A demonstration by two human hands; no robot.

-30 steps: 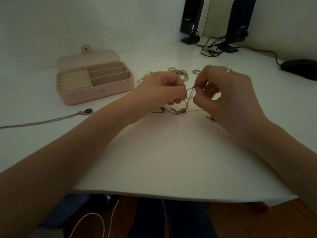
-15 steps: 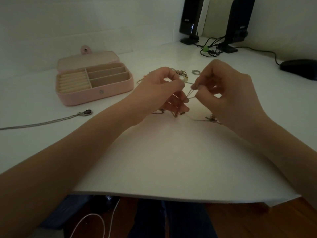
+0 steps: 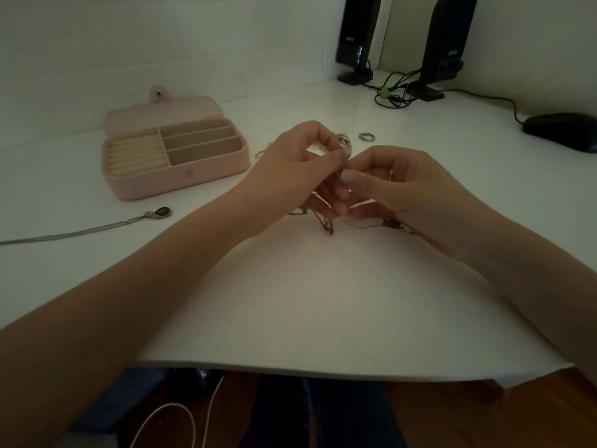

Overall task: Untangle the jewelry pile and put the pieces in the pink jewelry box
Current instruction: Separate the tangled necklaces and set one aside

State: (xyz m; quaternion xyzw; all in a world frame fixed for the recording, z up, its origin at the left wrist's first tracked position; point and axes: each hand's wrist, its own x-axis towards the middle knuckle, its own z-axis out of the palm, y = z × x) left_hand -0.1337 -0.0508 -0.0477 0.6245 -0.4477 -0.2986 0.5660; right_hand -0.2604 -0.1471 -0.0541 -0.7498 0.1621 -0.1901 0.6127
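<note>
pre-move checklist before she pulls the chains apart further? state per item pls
1. Left hand grip on tangled chains: ok, pinched.
2. Right hand grip on a strand: ok, pinched.
3. Knot visible: not ok, fingers cover it.
4. Pink jewelry box open: ok, compartments look empty.
5. Pendant necklace apart from tangle: ok, lying left of it.
6. Loose ring safe on desk: ok, behind the hands.
</note>
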